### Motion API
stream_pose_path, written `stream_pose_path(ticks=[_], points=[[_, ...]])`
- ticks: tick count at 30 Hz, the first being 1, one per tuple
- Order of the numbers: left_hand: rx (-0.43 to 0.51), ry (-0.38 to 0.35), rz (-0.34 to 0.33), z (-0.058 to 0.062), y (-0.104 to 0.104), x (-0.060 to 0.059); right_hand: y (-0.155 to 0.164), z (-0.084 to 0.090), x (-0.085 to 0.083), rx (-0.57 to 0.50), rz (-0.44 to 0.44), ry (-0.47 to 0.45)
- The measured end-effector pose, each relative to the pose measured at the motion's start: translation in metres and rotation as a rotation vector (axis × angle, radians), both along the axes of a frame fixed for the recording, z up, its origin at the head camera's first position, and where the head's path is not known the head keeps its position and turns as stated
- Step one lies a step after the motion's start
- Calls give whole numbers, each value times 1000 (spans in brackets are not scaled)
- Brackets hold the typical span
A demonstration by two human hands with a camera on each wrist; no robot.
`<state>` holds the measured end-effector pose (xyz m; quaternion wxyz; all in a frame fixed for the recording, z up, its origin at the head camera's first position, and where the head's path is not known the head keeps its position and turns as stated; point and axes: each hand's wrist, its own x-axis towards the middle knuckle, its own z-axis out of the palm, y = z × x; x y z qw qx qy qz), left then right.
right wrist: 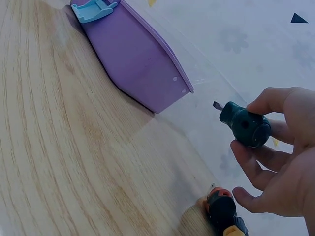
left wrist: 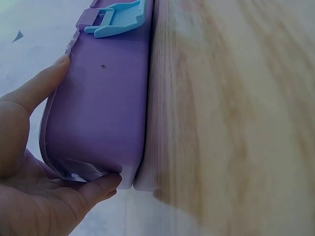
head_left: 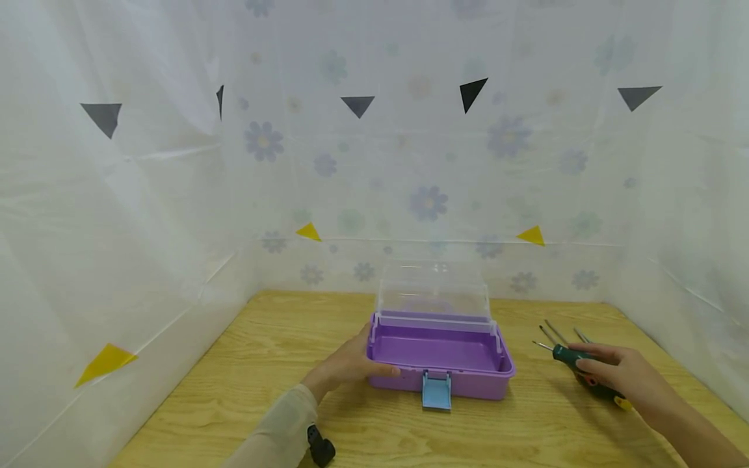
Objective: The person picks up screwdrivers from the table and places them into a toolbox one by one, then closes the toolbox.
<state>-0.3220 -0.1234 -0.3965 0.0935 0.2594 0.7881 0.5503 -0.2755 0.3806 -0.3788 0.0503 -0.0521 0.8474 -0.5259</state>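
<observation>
Gripping an open purple box [head_left: 475, 385] by its left end, thumb at the front rim, our left hand [head_left: 351, 361] has its other fingers mostly hidden in the head view. The box stands between the left and right edges of the table [head_left: 234, 390]; we barely make out its clear lid [head_left: 433, 283]. Nearer the right edge, our right hand [head_left: 634, 380] pinches a green screwdriver [head_left: 566, 355] and partly hides other tools [right wrist: 221, 207], shafts toward the table's back edge; the front edge is cut off.
</observation>
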Motion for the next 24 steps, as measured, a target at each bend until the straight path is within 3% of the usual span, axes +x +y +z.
stream_pose_path(ticks=[14,24], points=[[3,-14,5,1,0,1,7,3,-7,-193,135,-66],[-3,-8,6,2,0,2,2,7,-8,-199,161,-61]])
